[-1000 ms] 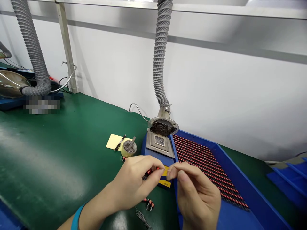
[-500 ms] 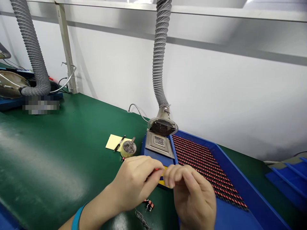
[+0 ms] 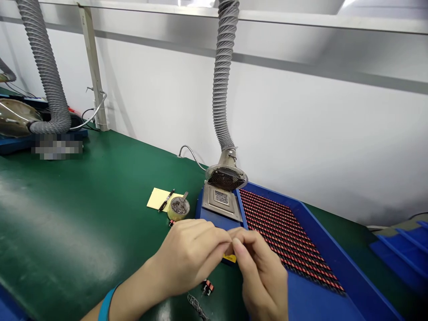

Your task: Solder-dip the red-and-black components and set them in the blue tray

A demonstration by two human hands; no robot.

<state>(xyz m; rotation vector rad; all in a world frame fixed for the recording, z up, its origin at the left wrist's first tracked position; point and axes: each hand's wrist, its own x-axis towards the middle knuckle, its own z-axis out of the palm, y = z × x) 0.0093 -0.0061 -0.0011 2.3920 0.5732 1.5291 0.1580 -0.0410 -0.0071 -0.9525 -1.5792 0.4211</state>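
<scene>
Green matting covers the bench, and both bare hands meet above it near the bottom of the view. The left hand, with a blue wristband, and the right hand are curled toward each other, their fingertips close together and pinching something small. The fingers hide it, so where its long axis points cannot be told. Just below them, a yellow label shows, its print too small to read. At 12 o'clock from the hands, a steel plate sits on a blue stand, with a round fan behind it under a grey hose. At 2 o'clock, a blue tray holds tight rows of red-and-black parts, its near edge just beside the right hand. At 11 o'clock sit a tape roll holding metal bits, and a yellow pad with a pen. At 6 o'clock, two small red-and-black parts lie near a wire tangle.
</scene>
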